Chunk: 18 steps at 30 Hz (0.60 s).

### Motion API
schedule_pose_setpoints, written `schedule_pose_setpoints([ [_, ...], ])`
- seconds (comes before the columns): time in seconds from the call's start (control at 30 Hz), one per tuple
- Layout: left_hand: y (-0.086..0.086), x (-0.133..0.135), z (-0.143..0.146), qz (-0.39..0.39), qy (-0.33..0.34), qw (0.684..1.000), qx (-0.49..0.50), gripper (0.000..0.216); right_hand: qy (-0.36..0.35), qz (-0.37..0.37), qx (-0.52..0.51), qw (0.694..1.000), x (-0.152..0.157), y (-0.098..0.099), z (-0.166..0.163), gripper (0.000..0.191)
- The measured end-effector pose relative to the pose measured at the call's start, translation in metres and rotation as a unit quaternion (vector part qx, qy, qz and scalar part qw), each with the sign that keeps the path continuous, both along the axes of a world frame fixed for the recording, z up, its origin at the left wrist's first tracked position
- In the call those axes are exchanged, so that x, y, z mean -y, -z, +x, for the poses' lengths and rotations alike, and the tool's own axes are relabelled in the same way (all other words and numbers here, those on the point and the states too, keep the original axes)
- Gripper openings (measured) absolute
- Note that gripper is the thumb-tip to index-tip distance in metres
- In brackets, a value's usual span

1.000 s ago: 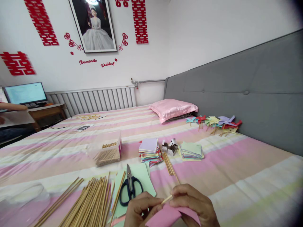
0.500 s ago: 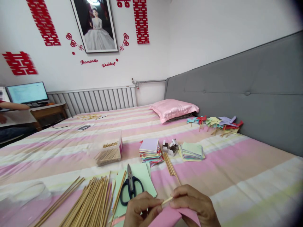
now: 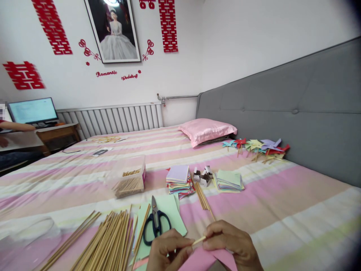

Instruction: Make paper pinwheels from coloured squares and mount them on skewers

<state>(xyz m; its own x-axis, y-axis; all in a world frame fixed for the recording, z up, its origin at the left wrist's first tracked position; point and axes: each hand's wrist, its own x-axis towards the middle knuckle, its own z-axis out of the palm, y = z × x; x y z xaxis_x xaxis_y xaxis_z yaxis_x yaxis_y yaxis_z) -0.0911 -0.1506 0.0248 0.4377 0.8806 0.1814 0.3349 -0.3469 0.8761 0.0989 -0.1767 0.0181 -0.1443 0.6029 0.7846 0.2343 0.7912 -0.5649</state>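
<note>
Both my hands work at the bottom edge of the view, over a striped bed. My left hand (image 3: 167, 250) and my right hand (image 3: 231, 244) each pinch one end of a short wooden stick (image 3: 199, 240) held between them. A pink sheet of paper (image 3: 204, 261) lies under the fingers, partly cut off by the frame. Black-handled scissors (image 3: 155, 223) rest on a green sheet (image 3: 172, 214) just above my left hand. A spread of long bamboo sticks (image 3: 107, 242) lies to the left.
Further up the bed are a clear box of short sticks (image 3: 129, 182), a stack of coloured paper (image 3: 179, 180), a second paper stack (image 3: 228, 180), small clips (image 3: 203, 175), finished pinwheels (image 3: 256, 146) and a pink pillow (image 3: 207, 131). Another person sits at a desk with a monitor (image 3: 32, 111), far left.
My hands have stayed almost still, keeping the pinch on the stick. The pink paper sits a little lower at the frame's edge.
</note>
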Motion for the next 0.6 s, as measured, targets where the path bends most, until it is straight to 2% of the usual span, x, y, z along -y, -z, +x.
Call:
schedule_pose_setpoints([
  [0.4,-0.0026,0.0007,-0.0013,0.001,0.013,1.0,-0.02,0.029,-0.021,-0.003,-0.002,1.0,-0.0016,0.0075,0.002,0.014],
  [0.6,0.0004,0.0006,0.0003,0.01,0.007,1.0,0.012,0.025,-0.022,0.001,-0.008,1.0,-0.0023,0.0078,0.0023,0.013],
])
